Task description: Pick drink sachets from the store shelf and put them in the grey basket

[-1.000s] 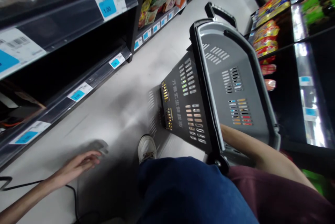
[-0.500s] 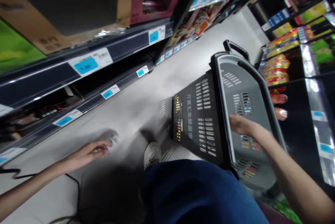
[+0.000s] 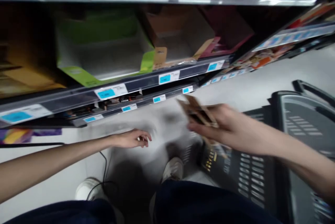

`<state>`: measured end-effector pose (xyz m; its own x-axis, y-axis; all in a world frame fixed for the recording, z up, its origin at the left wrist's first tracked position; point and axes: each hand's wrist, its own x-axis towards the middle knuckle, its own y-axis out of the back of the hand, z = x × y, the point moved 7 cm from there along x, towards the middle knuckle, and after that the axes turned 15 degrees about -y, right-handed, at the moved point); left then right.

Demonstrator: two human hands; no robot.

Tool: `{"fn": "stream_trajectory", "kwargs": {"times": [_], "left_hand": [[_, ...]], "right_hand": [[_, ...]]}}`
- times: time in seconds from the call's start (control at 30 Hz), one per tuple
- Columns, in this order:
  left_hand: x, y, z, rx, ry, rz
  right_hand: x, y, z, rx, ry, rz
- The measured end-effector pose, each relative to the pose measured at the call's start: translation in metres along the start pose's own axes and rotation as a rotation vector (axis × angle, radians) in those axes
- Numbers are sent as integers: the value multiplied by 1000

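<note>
- Gripping a small bunch of brown packets (image 3: 196, 108) in the right hand (image 3: 226, 124), closed around one end between thumb and fingers; too blurred to count or identify.
- Holding those packets in the air, below the level of the loaded shelf (image 3: 143, 83) in view and apart from it, with the forearm crossing in front of the grey shopping basket (image 3: 232, 175).
- Reaching out the left hand (image 3: 133, 138) over the pale floor (image 3: 61, 178), half open with loosely curled fingers, grasping nothing visible.
- Facing, on that shelf, a green carton (image 3: 78, 75) with a low-cut front, just beside a brown carton (image 3: 160, 58), and next to that a dark pink carton (image 3: 209, 47).
- Seeing blue-and-white price labels (image 3: 169, 77) spaced along the dark shelf rail.
- Standing in dark trousers (image 3: 199, 199) and pale shoes (image 3: 174, 169), with a thin black cable (image 3: 106, 164) looping across the left one.
</note>
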<state>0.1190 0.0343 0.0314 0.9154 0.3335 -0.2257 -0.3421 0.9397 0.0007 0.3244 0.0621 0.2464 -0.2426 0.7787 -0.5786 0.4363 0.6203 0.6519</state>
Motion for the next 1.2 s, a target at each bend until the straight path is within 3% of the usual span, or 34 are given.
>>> {"fn": "stream_trajectory", "kwargs": {"times": [0.07, 0.13, 0.2, 0.27, 0.37, 0.43, 0.6, 0.77, 0.9, 1.0, 1.2], "left_hand": [[-9, 3, 12, -32, -30, 31], [-20, 6, 20, -91, -56, 80], [-33, 6, 23, -192, -75, 140], [-46, 4, 20, -341, -72, 262], [-63, -7, 5, -579, 4, 468], [-69, -18, -5, -653, 51, 510], [-73, -21, -23, -633, 68, 568], [-79, -3, -38, -562, 127, 711], [-82, 2, -40, -529, 129, 689], [-83, 4, -43, -484, 125, 680], [-91, 23, -52, -472, 98, 905]], "right_hand": [[51, -43, -36, 101, 107, -276], [99, -85, -60, 237, 162, -424], [141, -119, -63, 399, 82, -377], [166, -148, -54, 601, -10, -291], [170, -184, -36, 836, -146, -301], [163, -199, -27, 904, -208, -352], [156, -211, -23, 969, -200, -390], [168, -213, -13, 1006, -286, -218], [170, -218, -15, 1055, -277, -231], [171, -217, -13, 1096, -263, -163], [170, -218, 6, 1107, -313, -28]]}}
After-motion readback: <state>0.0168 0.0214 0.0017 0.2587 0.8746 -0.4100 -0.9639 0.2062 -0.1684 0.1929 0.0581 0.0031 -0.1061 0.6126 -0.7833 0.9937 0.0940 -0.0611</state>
